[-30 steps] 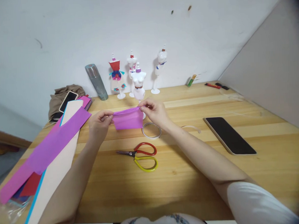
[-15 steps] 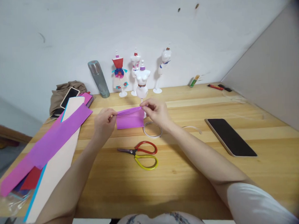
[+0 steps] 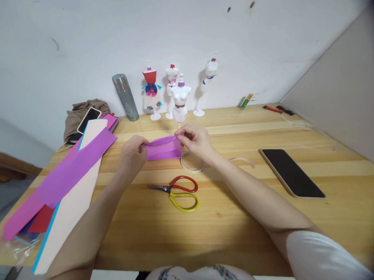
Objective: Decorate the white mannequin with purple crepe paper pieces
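A small purple sheet [image 3: 164, 150], paper or thin fabric, is stretched between my two hands, its upper edge gathered in folds. My left hand [image 3: 133, 154] pinches the left end of that edge. At the right end, my right hand [image 3: 196, 143] grips the edge between thumb and fingers. Just behind stands a white mini mannequin [image 3: 179, 100] with a purple neck band and a brown waist band. A ring of white tape [image 3: 192, 162] lies under my right hand. Nearer to me rest scissors [image 3: 177, 193] with one red and one yellow handle, blades slightly apart.
Several mini mannequins, one in a red-topped dress [image 3: 151, 90], stand by the wall beside a grey flask [image 3: 126, 97]. Purple and cream sheets [image 3: 70, 170] lie at left, near brown cloth [image 3: 80, 109]. A large phone [image 3: 290, 172] and a glue stick [image 3: 246, 101] are on the right.
The sheet's gathered upper edge has bowed upward a little, and my left fingers have shifted slightly along it. The whole view has moved slightly; the other things stay put.
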`<action>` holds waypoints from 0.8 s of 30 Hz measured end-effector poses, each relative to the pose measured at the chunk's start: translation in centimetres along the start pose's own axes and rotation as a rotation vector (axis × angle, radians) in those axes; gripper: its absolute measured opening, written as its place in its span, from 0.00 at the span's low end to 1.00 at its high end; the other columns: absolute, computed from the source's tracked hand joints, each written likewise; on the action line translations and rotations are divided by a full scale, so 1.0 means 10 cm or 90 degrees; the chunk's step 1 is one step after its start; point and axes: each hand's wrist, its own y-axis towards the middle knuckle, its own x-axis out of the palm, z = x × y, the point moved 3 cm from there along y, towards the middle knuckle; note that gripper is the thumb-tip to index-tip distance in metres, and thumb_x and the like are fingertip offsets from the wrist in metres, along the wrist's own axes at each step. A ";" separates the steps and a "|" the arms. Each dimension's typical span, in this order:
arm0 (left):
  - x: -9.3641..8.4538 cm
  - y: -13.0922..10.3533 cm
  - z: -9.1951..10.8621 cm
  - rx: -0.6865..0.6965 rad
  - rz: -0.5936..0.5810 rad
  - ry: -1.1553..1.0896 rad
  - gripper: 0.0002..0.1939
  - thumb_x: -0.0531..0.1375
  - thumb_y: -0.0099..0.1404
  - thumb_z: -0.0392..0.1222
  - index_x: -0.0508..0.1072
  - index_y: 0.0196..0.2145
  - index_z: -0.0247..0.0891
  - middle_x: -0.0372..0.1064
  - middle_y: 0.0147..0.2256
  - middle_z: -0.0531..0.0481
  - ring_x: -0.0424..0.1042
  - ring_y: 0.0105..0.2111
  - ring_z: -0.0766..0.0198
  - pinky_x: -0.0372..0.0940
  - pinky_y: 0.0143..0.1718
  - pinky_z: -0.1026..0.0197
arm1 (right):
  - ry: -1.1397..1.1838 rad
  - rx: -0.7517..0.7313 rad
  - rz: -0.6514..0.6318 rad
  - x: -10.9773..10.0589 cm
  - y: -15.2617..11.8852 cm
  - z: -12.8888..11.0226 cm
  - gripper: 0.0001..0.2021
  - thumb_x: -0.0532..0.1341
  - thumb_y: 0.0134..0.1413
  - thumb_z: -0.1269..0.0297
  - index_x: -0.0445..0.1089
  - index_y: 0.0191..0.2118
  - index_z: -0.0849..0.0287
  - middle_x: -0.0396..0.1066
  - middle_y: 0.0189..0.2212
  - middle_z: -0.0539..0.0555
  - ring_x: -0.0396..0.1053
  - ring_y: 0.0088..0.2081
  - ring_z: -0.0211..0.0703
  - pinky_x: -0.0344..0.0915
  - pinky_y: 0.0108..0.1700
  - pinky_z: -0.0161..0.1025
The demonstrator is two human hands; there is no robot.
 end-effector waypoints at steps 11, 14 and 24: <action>0.08 -0.09 0.14 0.098 0.004 0.115 0.25 0.56 0.56 0.31 0.70 0.53 0.34 0.73 0.51 0.38 0.75 0.46 0.53 0.71 0.47 0.54 | 0.004 0.023 0.006 0.03 -0.02 -0.01 0.06 0.61 0.53 0.64 0.75 0.34 0.57 0.72 0.23 0.49 0.71 0.24 0.40 0.67 0.32 0.39; 0.03 -0.12 0.24 0.136 0.032 0.193 0.20 0.60 0.62 0.39 0.71 0.52 0.37 0.72 0.52 0.39 0.73 0.48 0.52 0.70 0.48 0.52 | 0.005 0.013 -0.002 0.03 -0.03 -0.04 0.06 0.61 0.53 0.65 0.75 0.34 0.57 0.71 0.22 0.48 0.71 0.24 0.40 0.66 0.31 0.38; 0.05 -0.15 0.27 0.336 0.098 0.189 0.11 0.62 0.68 0.51 0.76 0.42 0.43 0.67 0.60 0.41 0.61 0.64 0.46 0.59 0.62 0.44 | -0.001 -0.034 -0.025 0.06 -0.06 -0.13 0.05 0.60 0.54 0.67 0.74 0.33 0.57 0.71 0.22 0.48 0.70 0.23 0.39 0.65 0.29 0.37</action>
